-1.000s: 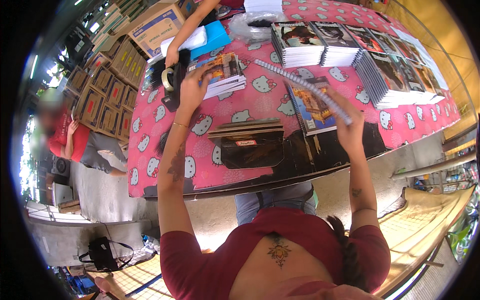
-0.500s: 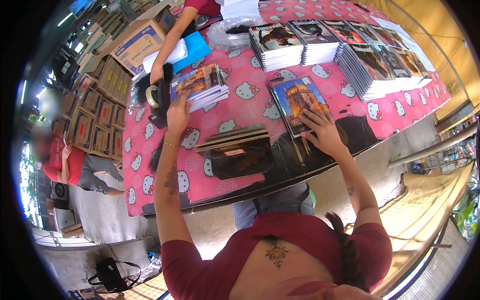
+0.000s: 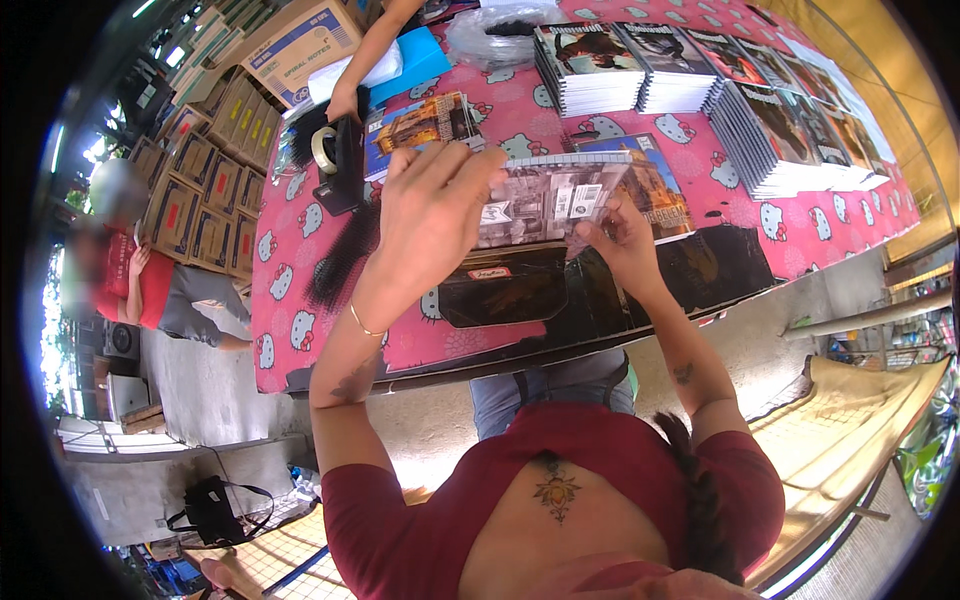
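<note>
Holding a greyish notebook (image 3: 538, 207), left fingers (image 3: 486, 170) opposite right fingers (image 3: 598, 242)

A counter (image 3: 285, 275) with a pink, cat-patterned cover stands on a grey concrete floor (image 3: 200, 400). Cardboard boxes (image 3: 200, 200) are stacked at left, below a bright strip light (image 3: 143, 8). Daylight glares at far left; yellow sheeting (image 3: 910, 110) hangs upper right.

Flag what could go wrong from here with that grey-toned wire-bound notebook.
The grey-toned wire-bound notebook is tilted, with the right hand holding its right end; the cover might crease there. Its lower edge appears close to the black angular board, so it might snag.
</note>
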`<action>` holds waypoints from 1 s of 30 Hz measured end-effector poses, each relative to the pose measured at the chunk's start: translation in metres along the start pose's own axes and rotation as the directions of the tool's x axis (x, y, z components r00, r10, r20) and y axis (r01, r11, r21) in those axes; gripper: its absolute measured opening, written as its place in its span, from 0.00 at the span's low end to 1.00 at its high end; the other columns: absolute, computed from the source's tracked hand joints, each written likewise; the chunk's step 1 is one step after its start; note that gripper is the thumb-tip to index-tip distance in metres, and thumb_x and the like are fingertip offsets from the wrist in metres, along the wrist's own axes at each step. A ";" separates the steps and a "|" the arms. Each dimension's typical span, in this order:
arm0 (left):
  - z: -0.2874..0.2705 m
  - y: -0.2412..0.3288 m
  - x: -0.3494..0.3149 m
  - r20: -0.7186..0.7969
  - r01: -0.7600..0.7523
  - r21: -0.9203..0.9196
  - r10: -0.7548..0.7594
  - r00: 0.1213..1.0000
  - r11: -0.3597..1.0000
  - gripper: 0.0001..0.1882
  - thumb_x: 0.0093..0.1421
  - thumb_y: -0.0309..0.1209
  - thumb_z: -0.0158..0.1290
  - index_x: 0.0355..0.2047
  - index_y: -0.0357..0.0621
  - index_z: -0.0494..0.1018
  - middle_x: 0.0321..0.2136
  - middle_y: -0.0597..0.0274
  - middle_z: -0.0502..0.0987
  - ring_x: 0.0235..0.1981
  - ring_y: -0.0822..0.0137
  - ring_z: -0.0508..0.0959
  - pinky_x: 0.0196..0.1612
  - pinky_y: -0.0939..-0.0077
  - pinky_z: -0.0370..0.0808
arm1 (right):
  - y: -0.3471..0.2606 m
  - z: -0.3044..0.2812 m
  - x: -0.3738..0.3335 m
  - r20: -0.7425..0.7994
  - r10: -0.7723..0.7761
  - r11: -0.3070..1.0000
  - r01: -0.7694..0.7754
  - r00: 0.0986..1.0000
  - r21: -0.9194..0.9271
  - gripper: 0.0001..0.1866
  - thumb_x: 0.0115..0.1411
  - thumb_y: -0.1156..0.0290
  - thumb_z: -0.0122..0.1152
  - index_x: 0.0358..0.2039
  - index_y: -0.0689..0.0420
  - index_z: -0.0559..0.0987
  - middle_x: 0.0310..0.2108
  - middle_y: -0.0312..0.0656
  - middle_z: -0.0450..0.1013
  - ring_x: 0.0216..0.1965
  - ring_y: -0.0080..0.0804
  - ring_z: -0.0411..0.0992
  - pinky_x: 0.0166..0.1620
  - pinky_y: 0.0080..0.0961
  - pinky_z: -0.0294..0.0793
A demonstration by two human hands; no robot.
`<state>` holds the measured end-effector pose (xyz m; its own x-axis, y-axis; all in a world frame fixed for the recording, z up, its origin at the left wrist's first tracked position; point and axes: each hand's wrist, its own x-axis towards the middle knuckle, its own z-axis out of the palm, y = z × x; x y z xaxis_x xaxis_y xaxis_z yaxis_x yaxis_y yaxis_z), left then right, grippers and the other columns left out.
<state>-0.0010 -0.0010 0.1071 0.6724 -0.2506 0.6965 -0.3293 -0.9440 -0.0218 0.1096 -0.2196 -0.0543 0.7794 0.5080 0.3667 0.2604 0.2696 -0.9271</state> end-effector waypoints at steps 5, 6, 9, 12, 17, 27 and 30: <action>-0.021 0.007 0.000 0.097 -0.020 -0.027 0.022 0.995 0.999 0.10 0.56 0.23 0.60 0.40 0.43 0.77 0.28 0.62 0.74 0.31 0.59 0.75 0.38 0.65 0.64 | 0.005 0.010 -0.006 0.003 0.011 0.997 -0.011 1.000 -0.080 0.11 0.62 0.75 0.69 0.42 0.60 0.77 0.36 0.35 0.78 0.39 0.19 0.74 0.43 0.23 0.72; -0.025 0.008 0.001 0.124 -0.028 -0.032 0.032 0.992 0.999 0.11 0.56 0.22 0.60 0.40 0.43 0.77 0.28 0.62 0.74 0.31 0.59 0.75 0.39 0.65 0.64 | 0.004 0.012 -0.008 0.015 0.007 0.991 -0.005 1.000 -0.134 0.12 0.61 0.74 0.70 0.42 0.61 0.77 0.37 0.35 0.78 0.39 0.20 0.74 0.44 0.23 0.73; -0.023 0.005 -0.009 0.155 -0.030 -0.038 0.036 0.987 0.999 0.13 0.53 0.23 0.60 0.40 0.43 0.77 0.27 0.63 0.74 0.31 0.59 0.75 0.39 0.65 0.63 | 0.001 0.020 -0.008 0.082 0.031 0.977 -0.012 0.996 -0.213 0.20 0.61 0.69 0.71 0.50 0.63 0.77 0.40 0.39 0.78 0.41 0.24 0.74 0.48 0.25 0.73; 0.001 0.000 -0.054 0.201 0.049 0.107 -0.070 0.977 0.993 0.15 0.57 0.25 0.59 0.47 0.44 0.77 0.37 0.62 0.78 0.42 0.61 0.77 0.53 0.65 0.64 | -0.002 0.030 -0.012 0.114 0.032 0.996 -0.023 0.993 -0.085 0.24 0.62 0.70 0.70 0.55 0.62 0.74 0.44 0.41 0.77 0.45 0.27 0.74 0.52 0.27 0.72; 0.041 0.005 -0.125 -0.195 0.487 -0.294 -0.550 0.812 0.823 0.25 0.70 0.34 0.50 0.64 0.35 0.66 0.65 0.45 0.66 0.68 0.56 0.65 0.72 0.60 0.52 | 0.016 0.049 -0.015 0.135 0.078 0.996 -0.082 0.988 0.024 0.31 0.66 0.71 0.63 0.66 0.61 0.62 0.58 0.45 0.70 0.59 0.30 0.68 0.63 0.29 0.64; 0.058 -0.126 -0.234 -0.016 0.625 0.446 -0.692 0.721 0.641 0.20 0.63 0.30 0.56 0.54 0.32 0.74 0.45 0.43 0.77 0.44 0.44 0.76 0.50 0.53 0.75 | 0.033 0.033 0.020 0.250 0.105 0.994 -0.112 0.963 0.014 0.24 0.66 0.62 0.66 0.57 0.60 0.73 0.47 0.37 0.75 0.49 0.24 0.71 0.55 0.25 0.69; 0.063 -0.150 -0.243 0.028 0.589 0.464 -0.675 0.737 0.662 0.18 0.64 0.29 0.56 0.52 0.34 0.74 0.44 0.45 0.77 0.41 0.46 0.78 0.47 0.55 0.77 | 0.029 0.027 0.022 0.231 0.109 0.994 -0.109 0.967 -0.010 0.26 0.64 0.62 0.69 0.58 0.61 0.73 0.47 0.36 0.74 0.50 0.23 0.70 0.55 0.24 0.69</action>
<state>-0.0733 0.1877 -0.1048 0.7366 0.4468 0.5077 0.4854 -0.8720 0.0630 0.1191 -0.1782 -0.0709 0.6502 0.7095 0.2717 0.1791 0.2044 -0.9624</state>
